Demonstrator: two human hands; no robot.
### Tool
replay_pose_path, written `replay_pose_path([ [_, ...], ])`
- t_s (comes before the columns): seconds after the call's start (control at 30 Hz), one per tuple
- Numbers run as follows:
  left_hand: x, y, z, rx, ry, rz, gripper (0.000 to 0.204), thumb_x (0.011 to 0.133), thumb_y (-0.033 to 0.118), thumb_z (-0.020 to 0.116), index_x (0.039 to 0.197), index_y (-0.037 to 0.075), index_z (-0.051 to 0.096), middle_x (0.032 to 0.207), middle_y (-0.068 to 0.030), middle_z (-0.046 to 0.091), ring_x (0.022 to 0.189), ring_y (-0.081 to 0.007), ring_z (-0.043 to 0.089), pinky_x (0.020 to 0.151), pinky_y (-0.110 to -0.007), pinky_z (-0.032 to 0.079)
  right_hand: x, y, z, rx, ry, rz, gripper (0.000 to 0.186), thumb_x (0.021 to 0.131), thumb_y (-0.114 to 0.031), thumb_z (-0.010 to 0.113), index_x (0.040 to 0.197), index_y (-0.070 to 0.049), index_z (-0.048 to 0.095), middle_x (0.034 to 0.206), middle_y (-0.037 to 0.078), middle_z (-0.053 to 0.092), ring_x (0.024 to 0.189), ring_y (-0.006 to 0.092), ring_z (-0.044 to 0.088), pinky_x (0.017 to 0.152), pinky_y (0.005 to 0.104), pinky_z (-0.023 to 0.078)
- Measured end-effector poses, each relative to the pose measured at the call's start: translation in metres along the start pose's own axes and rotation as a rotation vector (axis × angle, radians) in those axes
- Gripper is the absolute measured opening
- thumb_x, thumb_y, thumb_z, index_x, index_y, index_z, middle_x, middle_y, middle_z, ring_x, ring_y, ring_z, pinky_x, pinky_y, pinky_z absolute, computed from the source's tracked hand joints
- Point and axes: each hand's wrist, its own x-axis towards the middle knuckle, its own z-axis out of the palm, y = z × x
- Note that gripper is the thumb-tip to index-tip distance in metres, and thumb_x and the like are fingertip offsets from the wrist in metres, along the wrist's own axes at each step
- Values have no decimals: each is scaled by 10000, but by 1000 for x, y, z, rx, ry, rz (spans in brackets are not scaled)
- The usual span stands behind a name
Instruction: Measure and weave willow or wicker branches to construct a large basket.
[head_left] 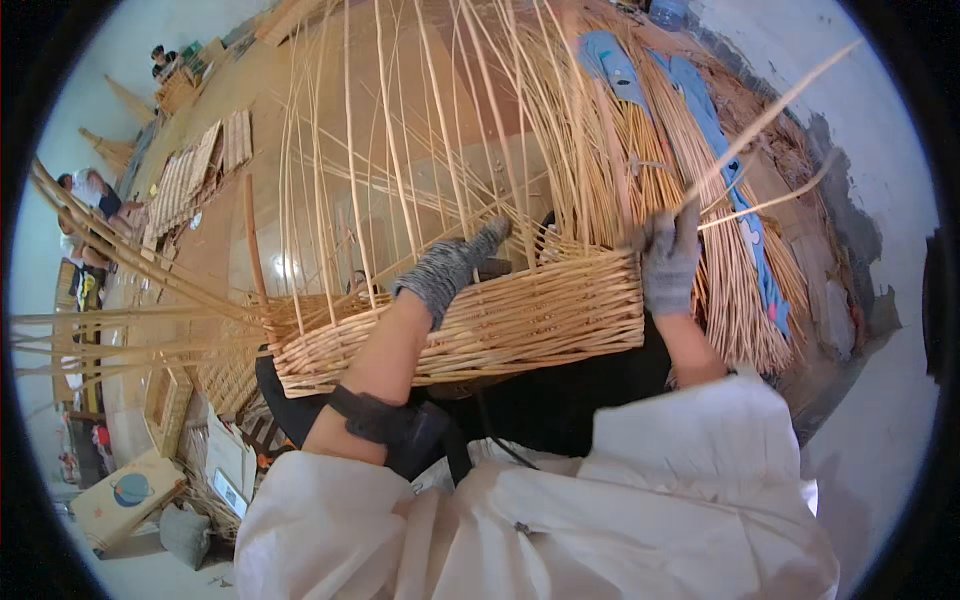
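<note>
A rectangular wicker basket (560, 310) rests across my lap, its woven wall low and several tall upright stakes rising from it. At its right corner, my right hand (670, 262) in a grey glove is closed around a pale willow rod (770, 118) that slants up to the right. My left hand (455, 268), in a mottled grey glove, reaches over the near wall among the stakes with its fingers together. A dark object (493, 268) shows beside those fingers; its kind and most of the grip are hidden.
Bundles of willow rods (735, 290), partly under blue cloth (612, 65), lie to the right near the wall. Long rods (130, 335) stick out leftward from the basket. A cardboard box (125, 495) and a grey bag (185, 535) are lower left. People (95, 190) sit at far left.
</note>
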Motion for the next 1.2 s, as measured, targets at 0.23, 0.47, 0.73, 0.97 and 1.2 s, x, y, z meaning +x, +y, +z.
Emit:
replay_pose_path([
  [0.23,2,18,47,1111,1050,624,745,673,569,593,1233,114,407,1237,-90,439,1081,-283,458,952,-342,318,-17,-39,43,-540,15,-96,293,904,-147,392,1178,-48,368,655,40,485,514,115,480,477,249,458],
  [0.47,23,71,67,1472,439,931,473,751,403,597,1132,148,481,1283,-121,375,1173,-292,374,1029,-381,215,2,-24,-19,-408,293,63,181,838,6,425,1011,-43,410,787,113,547,554,162,533,502,286,509],
  [0.73,25,31,95,792,-30,380,403,655,336,708,909,43,597,794,-146,616,766,-254,591,717,-321,459,33,-58,-31,-672,150,248,197,789,10,500,968,-41,437,895,150,544,665,226,595,597,350,525],
  [0.97,47,27,104,919,76,344,384,684,356,666,850,13,615,809,-172,609,749,-285,580,709,-347,463,130,33,5,-1520,-636,-226,416,751,-57,583,1139,10,450,1034,145,544,974,249,512,869,315,405],
  [1.2,31,38,91,1005,-48,205,452,664,351,689,965,29,591,892,-142,618,848,-264,581,772,-319,450,91,-26,-100,-942,75,244,186,885,-204,399,921,-26,436,621,55,445,500,176,459,533,349,489],
])
